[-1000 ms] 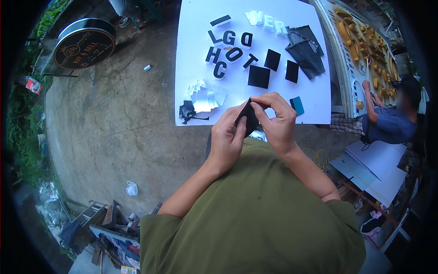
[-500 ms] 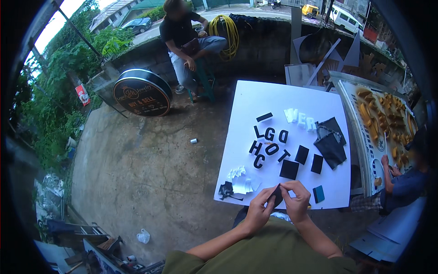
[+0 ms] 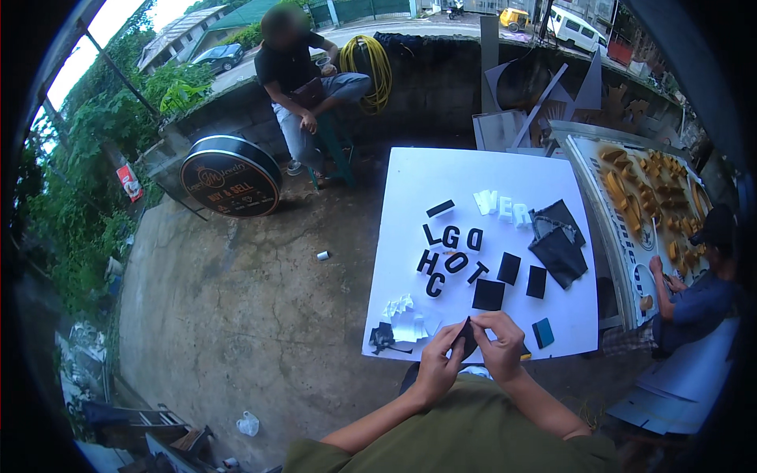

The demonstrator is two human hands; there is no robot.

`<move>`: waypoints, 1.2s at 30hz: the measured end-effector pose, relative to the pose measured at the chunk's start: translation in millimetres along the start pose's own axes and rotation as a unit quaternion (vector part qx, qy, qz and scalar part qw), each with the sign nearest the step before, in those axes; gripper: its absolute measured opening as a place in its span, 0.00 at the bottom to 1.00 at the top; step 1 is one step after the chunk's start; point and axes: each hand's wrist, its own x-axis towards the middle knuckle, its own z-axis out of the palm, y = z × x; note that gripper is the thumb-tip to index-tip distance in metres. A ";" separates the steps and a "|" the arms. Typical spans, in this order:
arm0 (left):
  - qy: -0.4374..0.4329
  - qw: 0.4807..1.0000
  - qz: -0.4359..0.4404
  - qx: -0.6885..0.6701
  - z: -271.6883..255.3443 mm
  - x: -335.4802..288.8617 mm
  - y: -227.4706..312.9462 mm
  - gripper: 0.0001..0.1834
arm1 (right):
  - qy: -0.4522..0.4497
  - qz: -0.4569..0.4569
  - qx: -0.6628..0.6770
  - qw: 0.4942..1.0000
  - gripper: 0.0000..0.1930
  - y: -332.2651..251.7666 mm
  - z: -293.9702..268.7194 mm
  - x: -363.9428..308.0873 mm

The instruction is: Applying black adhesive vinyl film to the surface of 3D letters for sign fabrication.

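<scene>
Over the near edge of a white board (image 3: pixel 418 177), a small flat black piece (image 3: pixel 467 340) is held between my two hands. My left hand (image 3: pixel 438 367) grips its left side, while the fingertips of my right hand (image 3: pixel 501 347) pinch its upper corner. Ahead of them lie several black cut-out letters (image 3: pixel 451 237) and a row of white ones (image 3: pixel 503 206). Several black rectangles (image 3: pixel 489 296) sit nearer my hands. A teal and black card (image 3: pixel 543 333) lies right of my right hand, and a small yellow object (image 3: pixel 526 355) shows partly beside that wrist.
Black sheets (image 3: pixel 561 256) overlap on the board's right; crumpled white paper (image 3: pixel 410 323) lies at its near left. A person (image 3: pixel 698 296) works at a panel of yellow-brown shapes (image 3: pixel 654 189) on the right. Another person (image 3: pixel 296 87) sits beyond, near a round sign (image 3: pixel 230 177).
The whole view has shifted, so the board and surroundings sit further left. Both hands still hold the black piece, with only slight finger movement.
</scene>
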 end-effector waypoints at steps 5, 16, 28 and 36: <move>-0.005 0.999 -0.023 -0.045 3.7 -0.4 -12.4 0.17 | -0.015 0.002 0.017 1.000 0.09 -3.8 -5.0 1.7; -0.048 0.990 -0.054 -0.123 -8.6 5.3 -7.5 0.16 | -0.076 0.012 0.048 0.996 0.09 3.5 -7.0 3.5; -0.022 0.993 -0.059 -0.095 -8.4 6.1 -7.2 0.14 | -0.039 -0.011 -0.031 0.999 0.16 -0.8 -3.3 0.9; -0.008 0.990 -0.059 -0.125 -10.1 10.3 -6.9 0.14 | -0.016 -0.072 -0.066 0.995 0.13 -1.4 2.3 7.9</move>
